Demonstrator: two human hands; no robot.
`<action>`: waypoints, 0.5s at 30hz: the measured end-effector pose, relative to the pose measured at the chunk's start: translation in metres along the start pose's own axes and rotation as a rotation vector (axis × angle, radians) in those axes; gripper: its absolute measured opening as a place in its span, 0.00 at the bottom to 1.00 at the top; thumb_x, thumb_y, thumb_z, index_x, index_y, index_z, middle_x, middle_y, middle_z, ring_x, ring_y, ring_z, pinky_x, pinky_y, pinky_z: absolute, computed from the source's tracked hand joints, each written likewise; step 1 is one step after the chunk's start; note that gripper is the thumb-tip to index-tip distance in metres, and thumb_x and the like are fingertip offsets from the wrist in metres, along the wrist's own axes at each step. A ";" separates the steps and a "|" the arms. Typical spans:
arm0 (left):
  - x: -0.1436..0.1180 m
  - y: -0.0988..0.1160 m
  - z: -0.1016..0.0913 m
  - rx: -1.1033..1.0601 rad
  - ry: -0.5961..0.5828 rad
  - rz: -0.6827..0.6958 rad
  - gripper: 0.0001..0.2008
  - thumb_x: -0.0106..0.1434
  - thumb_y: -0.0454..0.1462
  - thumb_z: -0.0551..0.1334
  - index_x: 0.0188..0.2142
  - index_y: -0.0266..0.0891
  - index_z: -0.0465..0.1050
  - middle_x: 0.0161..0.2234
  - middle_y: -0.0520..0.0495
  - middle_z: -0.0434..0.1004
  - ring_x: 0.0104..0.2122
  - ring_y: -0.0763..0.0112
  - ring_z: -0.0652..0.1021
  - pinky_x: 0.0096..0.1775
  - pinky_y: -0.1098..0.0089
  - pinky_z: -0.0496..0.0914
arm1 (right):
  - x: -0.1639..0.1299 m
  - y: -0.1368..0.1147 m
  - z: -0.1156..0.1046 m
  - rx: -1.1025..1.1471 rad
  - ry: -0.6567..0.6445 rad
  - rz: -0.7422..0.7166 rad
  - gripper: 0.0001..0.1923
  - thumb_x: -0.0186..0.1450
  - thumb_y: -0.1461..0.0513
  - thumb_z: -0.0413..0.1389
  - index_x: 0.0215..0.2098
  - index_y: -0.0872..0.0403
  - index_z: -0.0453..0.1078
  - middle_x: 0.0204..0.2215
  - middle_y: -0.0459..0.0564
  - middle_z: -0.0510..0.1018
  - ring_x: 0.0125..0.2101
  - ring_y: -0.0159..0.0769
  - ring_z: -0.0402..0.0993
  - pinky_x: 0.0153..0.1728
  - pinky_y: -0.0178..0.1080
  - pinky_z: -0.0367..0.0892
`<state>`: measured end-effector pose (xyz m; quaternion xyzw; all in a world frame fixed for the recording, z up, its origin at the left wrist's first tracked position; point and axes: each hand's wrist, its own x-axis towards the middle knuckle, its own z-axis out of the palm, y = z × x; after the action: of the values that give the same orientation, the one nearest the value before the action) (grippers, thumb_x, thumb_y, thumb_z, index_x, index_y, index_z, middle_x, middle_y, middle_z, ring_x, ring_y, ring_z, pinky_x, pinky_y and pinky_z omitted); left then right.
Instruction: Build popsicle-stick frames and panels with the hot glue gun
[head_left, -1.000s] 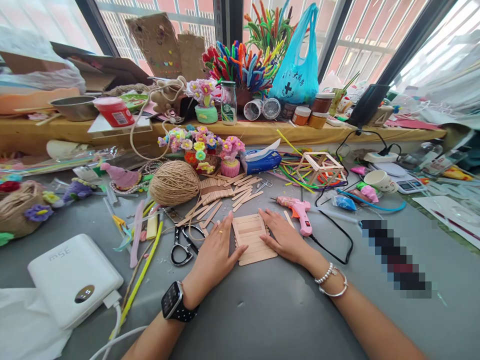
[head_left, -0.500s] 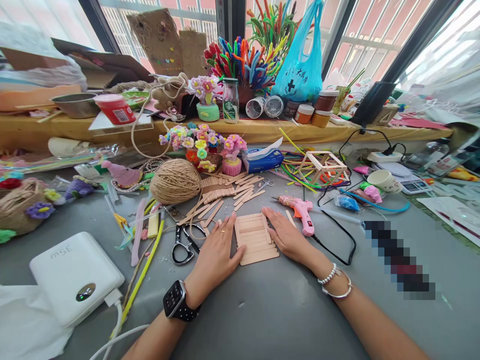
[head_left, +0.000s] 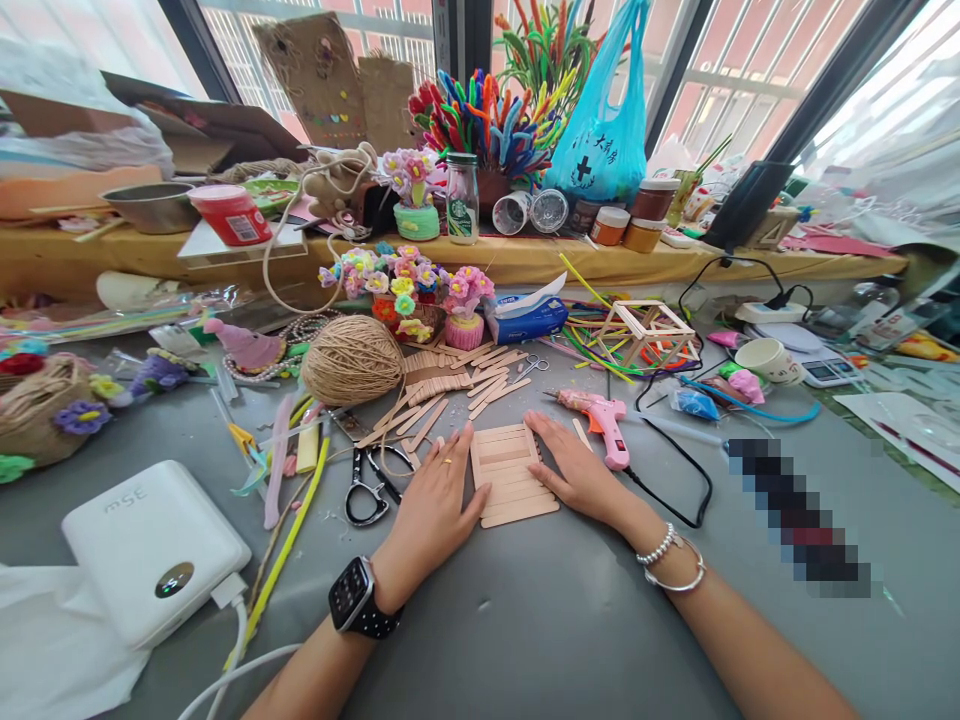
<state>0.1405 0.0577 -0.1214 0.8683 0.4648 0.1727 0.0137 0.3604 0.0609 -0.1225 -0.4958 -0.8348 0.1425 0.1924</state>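
**Flat hands bracketed a stick panel**

The left hand [head_left: 433, 500] and right hand [head_left: 577, 470] lay open-fingered, pressing either side of the pale wooden craft-stick panel [head_left: 512, 476] on the grey table [head_left: 525, 620]. The white power bank [head_left: 154, 550] seemingly read "MSE"; the glass bottle [head_left: 461, 200] bore a Starbucks logo.

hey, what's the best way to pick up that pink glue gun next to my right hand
Probably take the glue gun by its handle, coming from the near side with the right hand. It lies flat, handle toward you, nozzle pointing left, cord trailing from the handle's end.
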 end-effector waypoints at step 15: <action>0.001 0.002 -0.001 -0.021 -0.012 -0.034 0.27 0.61 0.38 0.47 0.58 0.29 0.41 0.57 0.35 0.52 0.55 0.61 0.59 0.54 0.59 0.55 | -0.001 0.001 -0.001 0.042 0.023 0.004 0.28 0.64 0.58 0.41 0.60 0.57 0.39 0.59 0.57 0.50 0.59 0.38 0.42 0.56 0.48 0.47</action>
<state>0.1422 0.0570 -0.1204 0.8612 0.4774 0.1720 0.0288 0.3625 0.0602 -0.1220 -0.4950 -0.8282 0.1548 0.2122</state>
